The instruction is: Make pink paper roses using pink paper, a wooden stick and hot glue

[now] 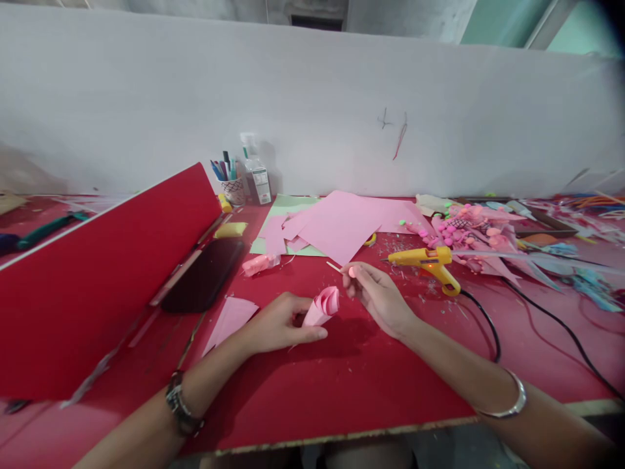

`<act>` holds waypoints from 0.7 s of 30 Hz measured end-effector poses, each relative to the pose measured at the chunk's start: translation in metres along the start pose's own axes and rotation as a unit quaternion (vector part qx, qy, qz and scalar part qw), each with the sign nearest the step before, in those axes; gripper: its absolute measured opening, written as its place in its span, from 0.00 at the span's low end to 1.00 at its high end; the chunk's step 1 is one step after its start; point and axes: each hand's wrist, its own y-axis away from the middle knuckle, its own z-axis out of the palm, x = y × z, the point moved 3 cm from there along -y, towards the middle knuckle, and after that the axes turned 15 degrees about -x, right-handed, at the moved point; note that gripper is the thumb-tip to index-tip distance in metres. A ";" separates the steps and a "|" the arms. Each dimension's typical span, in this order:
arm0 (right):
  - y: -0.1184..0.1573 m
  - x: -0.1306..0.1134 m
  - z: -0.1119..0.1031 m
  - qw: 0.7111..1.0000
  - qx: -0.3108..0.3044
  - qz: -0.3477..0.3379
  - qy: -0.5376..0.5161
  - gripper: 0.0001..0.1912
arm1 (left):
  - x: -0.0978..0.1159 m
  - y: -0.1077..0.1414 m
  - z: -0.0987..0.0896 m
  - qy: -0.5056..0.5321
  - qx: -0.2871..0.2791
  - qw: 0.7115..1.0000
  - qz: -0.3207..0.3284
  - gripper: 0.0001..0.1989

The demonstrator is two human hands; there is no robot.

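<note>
A small pink paper roll (323, 306), curled into a cone with folded layers at its top, is held between the thumb and fingers of my left hand (283, 322). My right hand (378, 296), a little to the right, pinches a thin pale stick (334, 266) that points to the left. A small round pink piece (352, 271) shows at its fingertips. The two hands are apart above the red tabletop (312, 391). Right of my right hand lies a yellow glue gun (424, 258) with its nozzle pointing left.
Pink paper sheets (342, 225) lie on a green sheet (256, 244). A dark phone (202, 277) rests left, beside a standing red board (112, 280). A pen cup (232, 192) and a bottle (258, 176) stand behind. Pink decorations (469, 234) and a black cord (488, 319) are right.
</note>
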 end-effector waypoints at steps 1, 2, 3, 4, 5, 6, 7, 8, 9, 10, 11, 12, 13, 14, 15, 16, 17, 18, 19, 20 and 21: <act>0.000 0.000 -0.001 1.000 0.010 -0.001 0.028 0.08 | -0.001 0.000 0.000 -0.007 0.001 1.000 -0.003 0.17; 0.001 -0.001 -0.002 0.998 0.019 -0.005 0.058 0.08 | -0.002 0.000 0.000 -0.016 0.002 1.000 -0.006 0.17; 0.001 -0.003 -0.002 0.996 0.024 -0.008 0.087 0.09 | -0.003 0.000 0.000 -0.024 0.003 1.000 -0.009 0.17; 0.001 -0.004 -0.002 0.993 0.024 -0.013 0.111 0.09 | -0.003 0.000 0.000 -0.031 0.004 0.999 -0.012 0.17; 0.002 -0.006 -0.002 0.991 0.020 -0.019 0.128 0.10 | -0.004 0.000 0.000 -0.038 0.005 0.999 -0.014 0.18; 0.002 -0.008 -0.001 0.990 0.015 -0.027 0.137 0.10 | -0.005 0.000 0.000 -0.043 0.007 0.999 -0.017 0.18; 0.002 -0.010 0.000 0.990 0.009 -0.036 0.138 0.11 | -0.005 0.000 0.000 -0.046 0.009 0.999 -0.019 0.17; 0.002 -0.012 0.001 0.990 0.005 -0.046 0.136 0.11 | -0.005 0.000 0.000 -0.049 0.013 0.998 -0.020 0.17; 0.002 -0.014 0.001 0.989 0.001 -0.055 0.134 0.11 | -0.004 0.000 -0.001 -0.051 0.019 0.998 -0.021 0.17; 0.002 -0.016 0.002 0.988 -0.001 -0.064 0.137 0.10 | -0.003 0.000 -0.002 -0.051 0.027 0.998 -0.020 0.16; 0.002 -0.017 0.003 0.987 -0.005 -0.072 0.146 0.09 | -0.002 -0.001 -0.002 -0.049 0.037 0.998 -0.017 0.16; 0.003 -0.019 0.004 0.984 -0.010 -0.080 0.156 0.08 | -0.001 -0.001 -0.003 -0.046 0.047 0.998 -0.015 0.16; 0.003 -0.020 0.004 0.982 -0.016 -0.086 0.166 0.08 | 0.000 -0.001 -0.004 -0.041 0.057 0.997 -0.015 0.15; 0.003 -0.021 0.005 0.981 -0.021 -0.090 0.172 0.08 | 0.000 -0.001 -0.005 -0.036 0.066 0.997 -0.016 0.15; 0.004 -0.022 0.006 0.980 -0.024 -0.092 0.175 0.09 | 0.000 -0.001 -0.006 -0.032 0.072 0.997 -0.019 0.15; 0.004 -0.023 0.006 0.980 -0.024 -0.092 0.176 0.09 | 0.000 -0.001 -0.006 -0.028 0.076 0.996 -0.023 0.16; 0.004 -0.023 0.006 0.980 -0.021 -0.091 0.175 0.09 | 0.000 0.000 -0.006 -0.025 0.078 0.996 -0.027 0.16; 0.005 -0.024 0.006 0.980 -0.016 -0.089 0.175 0.09 | 0.000 0.000 -0.006 -0.023 0.078 0.996 -0.030 0.16; 0.005 -0.024 0.006 0.981 -0.008 -0.087 0.176 0.09 | 0.000 0.000 -0.006 -0.023 0.076 0.996 -0.031 0.16; 0.006 -0.025 0.006 0.980 -0.001 -0.085 0.178 0.09 | 0.000 -0.001 -0.006 -0.022 0.072 0.997 -0.030 0.16; 0.006 -0.025 0.006 0.980 0.003 -0.083 0.181 0.09 | -0.001 -0.001 -0.005 -0.022 0.067 0.997 -0.030 0.16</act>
